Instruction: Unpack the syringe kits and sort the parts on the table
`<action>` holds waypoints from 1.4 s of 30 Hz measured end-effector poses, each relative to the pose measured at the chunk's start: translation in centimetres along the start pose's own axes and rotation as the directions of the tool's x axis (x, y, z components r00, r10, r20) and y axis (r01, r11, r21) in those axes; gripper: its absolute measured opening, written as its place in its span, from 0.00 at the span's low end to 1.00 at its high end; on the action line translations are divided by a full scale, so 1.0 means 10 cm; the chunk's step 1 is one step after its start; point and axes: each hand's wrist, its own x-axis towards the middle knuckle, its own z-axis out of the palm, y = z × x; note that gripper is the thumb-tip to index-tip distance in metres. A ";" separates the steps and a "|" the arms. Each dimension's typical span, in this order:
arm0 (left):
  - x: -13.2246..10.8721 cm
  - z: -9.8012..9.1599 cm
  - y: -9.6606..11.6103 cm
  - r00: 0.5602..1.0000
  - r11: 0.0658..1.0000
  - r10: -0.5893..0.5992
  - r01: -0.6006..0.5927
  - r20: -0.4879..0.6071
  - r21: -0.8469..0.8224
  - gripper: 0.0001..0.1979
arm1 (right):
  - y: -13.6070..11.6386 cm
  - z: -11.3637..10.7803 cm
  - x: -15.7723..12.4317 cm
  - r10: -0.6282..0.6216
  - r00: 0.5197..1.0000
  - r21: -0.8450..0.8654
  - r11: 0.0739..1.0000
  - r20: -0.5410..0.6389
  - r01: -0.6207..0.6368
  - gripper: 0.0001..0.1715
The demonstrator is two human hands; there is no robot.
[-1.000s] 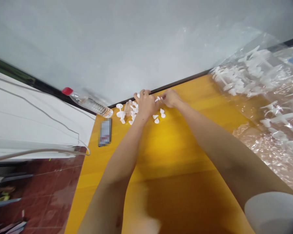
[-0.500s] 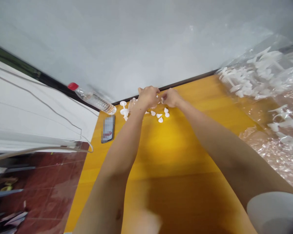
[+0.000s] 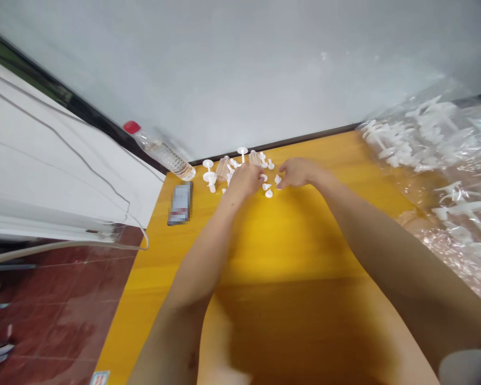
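Note:
My left hand (image 3: 245,181) is over the group of small plastic parts near the far edge of the table, back upward, fingers curled. What it holds, if anything, is hidden. My right hand (image 3: 296,172) is just to the right, thumb and forefinger apart around a small white cone-shaped piece (image 3: 278,179) at its fingertips. Between the hands lie more white pieces (image 3: 268,193). Behind my left hand are a clear ribbed cylinder (image 3: 255,158) and a white disc-topped stem (image 3: 242,152). Another clear cylinder (image 3: 223,168) and a white disc-ended part (image 3: 209,175) stand to the left.
A red-capped water bottle (image 3: 162,155) leans at the far left corner, with a phone (image 3: 180,203) in front of it. Clear bags of white plastic parts (image 3: 460,203) cover the right side. A grey panel (image 3: 264,69) rises behind the yellow table (image 3: 288,246).
My hands have come apart. The right one moved to the right, onto a small white piece. The clear cylinder and disc-topped stem behind my left hand now show. The view has shifted slightly.

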 end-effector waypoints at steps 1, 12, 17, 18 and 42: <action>0.04 0.00 0.05 1.000 1.000 0.009 -0.009 -0.006 0.004 0.14 | -0.03 0.02 -0.01 0.001 1.000 -0.007 1.000 0.000 -0.001 0.20; -0.14 -0.03 0.04 0.996 0.996 0.081 -0.082 -0.020 -0.029 0.15 | -0.18 0.13 0.08 -0.025 0.997 -0.013 1.000 -0.075 0.024 0.08; -0.19 0.09 -0.07 0.994 0.992 0.108 -0.106 0.015 -0.073 0.13 | -0.13 0.10 0.05 -0.013 0.995 -0.001 1.000 -0.095 0.013 0.06; -0.17 0.12 -0.08 0.995 0.992 0.104 -0.103 0.003 -0.077 0.12 | -0.12 0.08 0.01 -0.014 0.995 0.003 1.000 -0.104 0.015 0.08; -0.40 0.41 0.02 0.960 0.837 -0.106 -0.054 -0.258 -0.544 0.18 | -0.20 0.55 -0.59 0.024 0.958 0.322 0.944 -0.286 0.072 0.15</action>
